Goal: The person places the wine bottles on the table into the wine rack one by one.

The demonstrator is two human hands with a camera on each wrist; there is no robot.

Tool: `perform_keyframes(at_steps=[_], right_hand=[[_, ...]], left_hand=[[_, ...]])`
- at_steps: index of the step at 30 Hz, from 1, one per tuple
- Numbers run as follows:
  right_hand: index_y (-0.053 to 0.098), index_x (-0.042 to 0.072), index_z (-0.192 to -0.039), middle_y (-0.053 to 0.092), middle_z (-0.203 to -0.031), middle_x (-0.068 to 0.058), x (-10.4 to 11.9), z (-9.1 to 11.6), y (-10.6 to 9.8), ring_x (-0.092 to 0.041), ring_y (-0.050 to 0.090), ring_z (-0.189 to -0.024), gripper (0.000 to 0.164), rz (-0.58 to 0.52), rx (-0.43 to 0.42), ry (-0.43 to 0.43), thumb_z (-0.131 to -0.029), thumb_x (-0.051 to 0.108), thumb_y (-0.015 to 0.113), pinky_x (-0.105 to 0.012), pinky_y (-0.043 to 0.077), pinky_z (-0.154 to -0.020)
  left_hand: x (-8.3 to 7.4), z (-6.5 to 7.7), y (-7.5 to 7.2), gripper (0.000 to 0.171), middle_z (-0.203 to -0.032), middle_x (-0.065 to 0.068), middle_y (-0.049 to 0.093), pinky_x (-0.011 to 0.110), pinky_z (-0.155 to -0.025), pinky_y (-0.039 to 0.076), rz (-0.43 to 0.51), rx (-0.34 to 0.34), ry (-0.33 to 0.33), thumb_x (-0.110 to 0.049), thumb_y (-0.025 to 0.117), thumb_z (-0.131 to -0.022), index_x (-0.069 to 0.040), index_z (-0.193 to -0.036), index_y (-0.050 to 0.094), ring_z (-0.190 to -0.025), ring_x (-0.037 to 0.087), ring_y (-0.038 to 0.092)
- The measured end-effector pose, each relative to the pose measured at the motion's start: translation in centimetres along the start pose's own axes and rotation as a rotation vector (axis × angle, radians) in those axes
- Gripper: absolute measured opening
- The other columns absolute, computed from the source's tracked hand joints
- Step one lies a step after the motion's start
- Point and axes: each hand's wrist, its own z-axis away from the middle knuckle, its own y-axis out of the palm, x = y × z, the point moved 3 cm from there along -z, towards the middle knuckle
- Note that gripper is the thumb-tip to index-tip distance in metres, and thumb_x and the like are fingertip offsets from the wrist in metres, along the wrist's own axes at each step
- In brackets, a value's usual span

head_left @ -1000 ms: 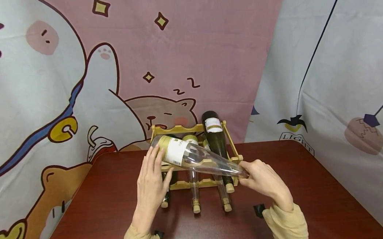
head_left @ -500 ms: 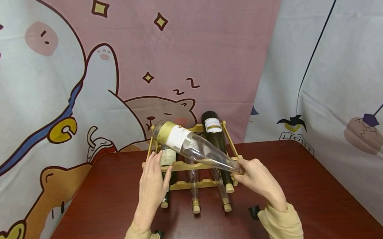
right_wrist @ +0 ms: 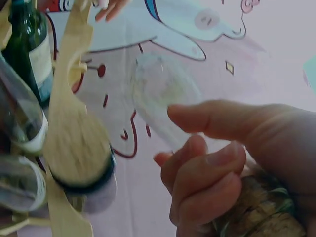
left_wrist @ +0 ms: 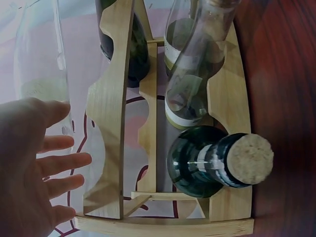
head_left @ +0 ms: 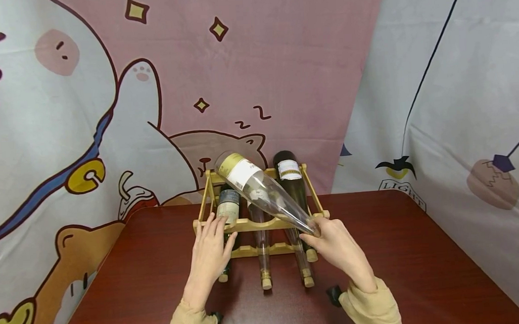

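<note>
My right hand (head_left: pixel 338 249) grips the neck of a clear glass wine bottle (head_left: pixel 268 193) with a white and yellow-green label. The bottle slants over a wooden wine rack (head_left: pixel 243 226), base raised toward the back left. In the right wrist view, its corked end (right_wrist: pixel 266 212) shows below the curled fingers (right_wrist: pixel 212 197). Near the rack's front left, my left hand (head_left: pixel 209 252) has its fingers spread, holding nothing; whether it touches the rail, I cannot tell. On the upper level at right lies a dark corked bottle (head_left: pixel 290 172).
Low in the rack lie a green bottle (left_wrist: pixel 195 160) at left and two clear bottles, one in the middle (head_left: pixel 263 251) and one at right (head_left: pixel 302 258), corks toward me. A reddish-brown table (head_left: pixel 426 261) carries the rack. A printed cloth (head_left: pixel 307 70) hangs behind.
The held bottle has swung to a steeper slant, its base up and back, as my right hand moved left. Its base has left my left hand, which stays near the rack.
</note>
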Motion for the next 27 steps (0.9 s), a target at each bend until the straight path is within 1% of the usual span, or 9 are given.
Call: perform_keyframes(at_steps=[3,7,10,15,22,25,27], right_hand=[[0.063,0.007,-0.083,0.043,-0.055,0.006,0.6,0.0,0.6,-0.004,0.036,-0.047,0.013,-0.034,-0.006,0.051,-0.082,0.016,0.073,-0.019,0.03,-0.044],[0.065,0.003,-0.091,0.047,-0.056,0.003,1.2,0.0,1.5,-0.005,0.037,-0.046,0.017,-0.097,-0.023,0.107,-0.083,0.016,0.072,-0.018,0.03,-0.043],[0.065,0.0,-0.097,0.05,-0.059,0.002,1.7,-0.1,2.2,-0.006,0.04,-0.048,0.022,-0.125,-0.046,0.132,-0.084,0.017,0.071,-0.019,0.032,-0.044],[0.064,-0.001,-0.098,0.05,-0.062,0.001,2.8,-0.2,3.6,-0.009,0.042,-0.052,0.023,-0.168,-0.09,0.157,-0.085,0.017,0.069,-0.02,0.034,-0.048],[0.065,0.0,-0.103,0.048,-0.063,0.001,3.8,-0.5,5.2,-0.01,0.042,-0.054,0.023,-0.226,-0.14,0.198,-0.087,0.017,0.067,-0.022,0.035,-0.049],[0.064,0.001,-0.104,0.055,-0.067,-0.002,4.1,-0.6,5.8,-0.012,0.046,-0.058,0.023,-0.24,-0.165,0.206,-0.087,0.017,0.066,-0.023,0.038,-0.051],[0.064,0.0,-0.104,0.066,-0.076,-0.007,4.3,-0.7,6.1,-0.014,0.053,-0.063,0.024,-0.239,-0.19,0.197,-0.087,0.016,0.067,-0.025,0.042,-0.054]], left_hand=[[0.1,0.0,0.2,0.047,-0.127,0.017,0.06,0.06,-0.112,0.028,-0.006,0.016,-0.003,-0.032,0.062,-0.091,-0.001,-0.126,0.056,-0.133,0.035,0.045],[0.3,0.0,0.6,0.048,-0.129,0.017,0.06,0.06,-0.113,0.027,-0.027,0.04,-0.006,-0.032,0.061,-0.091,-0.002,-0.128,0.056,-0.133,0.036,0.045],[0.3,0.1,0.8,0.048,-0.131,0.017,0.059,0.06,-0.112,0.026,-0.048,0.053,-0.003,-0.033,0.061,-0.091,-0.002,-0.128,0.057,-0.132,0.036,0.046],[0.2,0.1,0.9,0.045,-0.131,0.016,0.059,0.06,-0.112,0.027,-0.073,0.061,0.006,-0.033,0.061,-0.092,-0.004,-0.125,0.059,-0.131,0.035,0.047],[0.1,0.2,1.1,0.041,-0.123,0.014,0.064,0.059,-0.113,0.026,-0.075,0.079,0.005,-0.035,0.06,-0.092,-0.006,-0.121,0.062,-0.131,0.034,0.047],[0.1,0.2,1.0,0.04,-0.122,0.012,0.065,0.06,-0.113,0.025,-0.076,0.083,0.005,-0.035,0.06,-0.092,-0.008,-0.121,0.063,-0.131,0.033,0.047],[0.1,0.2,1.0,0.039,-0.122,0.011,0.065,0.06,-0.113,0.024,-0.075,0.081,0.004,-0.035,0.06,-0.092,-0.009,-0.121,0.063,-0.131,0.033,0.048]])
